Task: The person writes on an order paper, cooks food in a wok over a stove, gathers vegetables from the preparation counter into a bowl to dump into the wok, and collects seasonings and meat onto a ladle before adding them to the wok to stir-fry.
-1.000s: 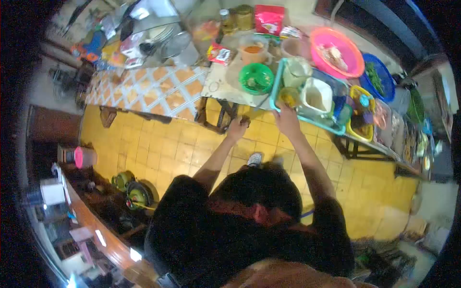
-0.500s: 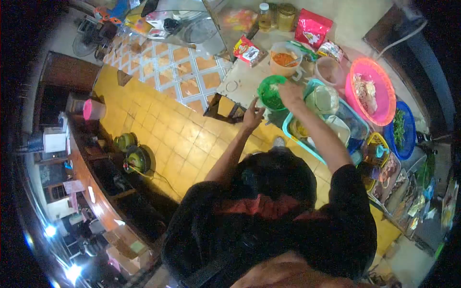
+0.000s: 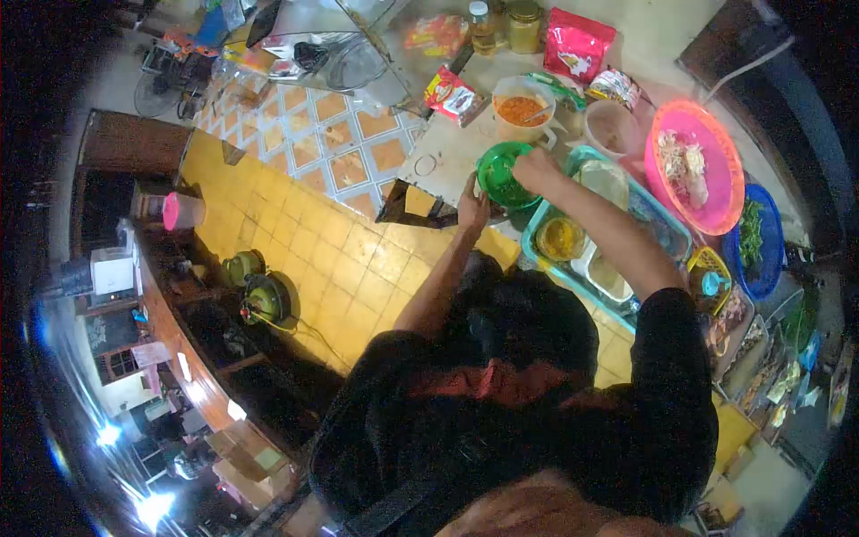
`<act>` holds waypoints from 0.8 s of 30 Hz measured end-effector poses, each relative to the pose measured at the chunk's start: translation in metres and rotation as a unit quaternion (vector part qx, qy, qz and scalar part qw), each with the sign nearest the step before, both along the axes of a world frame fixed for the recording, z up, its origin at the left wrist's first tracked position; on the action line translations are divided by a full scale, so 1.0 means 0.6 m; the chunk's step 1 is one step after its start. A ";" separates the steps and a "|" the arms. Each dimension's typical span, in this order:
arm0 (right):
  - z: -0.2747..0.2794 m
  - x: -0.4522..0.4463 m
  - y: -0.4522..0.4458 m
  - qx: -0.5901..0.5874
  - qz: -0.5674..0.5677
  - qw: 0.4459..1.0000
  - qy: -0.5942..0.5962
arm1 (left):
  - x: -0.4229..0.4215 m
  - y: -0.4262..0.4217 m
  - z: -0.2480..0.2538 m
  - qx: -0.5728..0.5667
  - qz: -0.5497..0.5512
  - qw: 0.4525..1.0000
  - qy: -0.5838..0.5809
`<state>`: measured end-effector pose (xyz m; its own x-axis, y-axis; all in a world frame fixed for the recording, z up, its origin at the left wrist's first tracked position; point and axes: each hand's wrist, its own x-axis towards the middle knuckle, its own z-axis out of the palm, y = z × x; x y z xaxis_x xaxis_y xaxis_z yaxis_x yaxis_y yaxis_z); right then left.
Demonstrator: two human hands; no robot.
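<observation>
A green bowl point(image 3: 493, 166) stands at the front edge of the counter, with pale bits in it. My left hand point(image 3: 473, 208) is at the bowl's near left side, its fingers against the rim. My right hand point(image 3: 536, 172) reaches over the bowl's right side with its fingers closed and pointing down into it. What those fingers hold is hidden. Beyond the bowl stands a pale container of orange-red paste point(image 3: 523, 111) with a spoon in it. To the right, near my right forearm, is a light-blue tray point(image 3: 673, 234) holding tubs and a cup of yellow contents point(image 3: 560, 239).
A pink basin point(image 3: 654, 170) of shredded food and a blue basin point(image 3: 769, 259) of greens stand at the right. Along the back are a red packet point(image 3: 579, 45), a jar point(image 3: 523, 27) and a bottle point(image 3: 481, 29). Green gas cylinders point(image 3: 265, 300) stand on the yellow floor at left.
My left hand has closed in from beside the bowl to its rim. My right hand has moved slightly left and down over the bowl. The camera view has shifted slightly.
</observation>
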<state>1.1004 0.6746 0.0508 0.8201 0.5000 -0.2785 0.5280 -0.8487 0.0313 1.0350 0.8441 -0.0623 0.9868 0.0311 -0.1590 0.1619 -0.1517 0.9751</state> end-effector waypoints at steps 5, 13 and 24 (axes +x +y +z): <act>0.034 -0.060 0.002 0.110 -0.076 0.991 -0.006 | 0.001 0.017 0.023 -0.200 -0.116 0.973 0.022; -0.069 -0.088 0.044 0.148 -0.285 0.947 0.032 | 0.018 0.021 0.050 -0.245 -0.125 0.944 0.181; 0.126 -0.390 0.003 0.526 -0.491 0.690 -0.076 | -0.057 0.068 0.021 -0.022 -0.068 0.997 0.025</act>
<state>0.8667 0.6765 0.1265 0.8868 -0.4584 -0.0579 -0.2594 -0.3902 -0.8834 1.0009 0.8846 -0.0499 0.9723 -0.1109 -0.2059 0.1908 -0.1334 0.9725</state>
